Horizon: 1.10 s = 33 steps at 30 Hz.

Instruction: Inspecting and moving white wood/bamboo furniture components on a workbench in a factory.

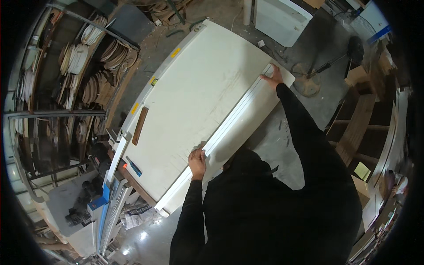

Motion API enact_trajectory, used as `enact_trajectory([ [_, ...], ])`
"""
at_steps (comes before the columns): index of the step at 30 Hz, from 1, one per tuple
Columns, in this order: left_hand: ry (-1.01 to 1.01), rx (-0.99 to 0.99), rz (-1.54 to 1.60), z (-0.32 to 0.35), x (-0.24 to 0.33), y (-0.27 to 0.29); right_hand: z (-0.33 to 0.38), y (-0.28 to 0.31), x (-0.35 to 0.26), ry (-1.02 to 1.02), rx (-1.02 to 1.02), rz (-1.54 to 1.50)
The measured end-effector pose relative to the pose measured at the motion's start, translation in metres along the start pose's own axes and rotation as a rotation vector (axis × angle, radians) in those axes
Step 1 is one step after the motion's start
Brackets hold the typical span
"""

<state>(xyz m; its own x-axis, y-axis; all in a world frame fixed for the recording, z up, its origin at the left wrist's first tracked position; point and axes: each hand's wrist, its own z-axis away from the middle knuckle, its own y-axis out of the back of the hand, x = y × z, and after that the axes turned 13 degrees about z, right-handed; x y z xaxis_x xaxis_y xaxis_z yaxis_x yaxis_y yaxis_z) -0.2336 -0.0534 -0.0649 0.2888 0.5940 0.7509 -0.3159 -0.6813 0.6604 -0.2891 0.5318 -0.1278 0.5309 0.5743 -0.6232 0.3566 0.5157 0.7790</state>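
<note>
Fingers of the left hand (197,161) curl over the near part of a long white strip (234,117), while the right hand (273,77) lies flat, fingers together, on its far end. The strip lies on the white tabletop (194,92), along its right edge, its long axis running from near-left to far-right. Shelves (84,75) left of the tabletop hold stacks of curved wooden pieces (115,54).
</note>
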Motion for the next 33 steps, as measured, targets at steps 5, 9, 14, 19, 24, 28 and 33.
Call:
enact_trajectory([
  [5,0.039,-0.020,0.143,-0.009,0.001,-0.005,-0.003,-0.007,0.006,0.016,0.046,0.013],
  [9,0.061,-0.142,-0.040,-0.013,0.019,-0.003,-0.004,-0.007,0.014,0.032,0.061,0.029],
  [14,0.037,-0.300,-0.271,-0.007,0.022,-0.003,-0.007,0.000,0.008,0.017,0.043,0.070],
  [19,0.004,-0.209,-0.260,-0.004,0.011,-0.010,-0.016,-0.008,0.015,0.041,0.085,0.033],
  [24,0.011,-0.154,-0.300,0.002,0.006,0.001,-0.013,-0.037,0.003,0.099,0.069,-0.121],
  [28,-0.033,-0.172,-0.235,-0.005,0.011,-0.005,-0.028,-0.007,0.045,0.133,0.078,-0.174],
  [33,0.034,-0.156,-0.265,0.012,0.008,0.005,0.012,-0.017,-0.016,0.190,0.310,0.697],
])
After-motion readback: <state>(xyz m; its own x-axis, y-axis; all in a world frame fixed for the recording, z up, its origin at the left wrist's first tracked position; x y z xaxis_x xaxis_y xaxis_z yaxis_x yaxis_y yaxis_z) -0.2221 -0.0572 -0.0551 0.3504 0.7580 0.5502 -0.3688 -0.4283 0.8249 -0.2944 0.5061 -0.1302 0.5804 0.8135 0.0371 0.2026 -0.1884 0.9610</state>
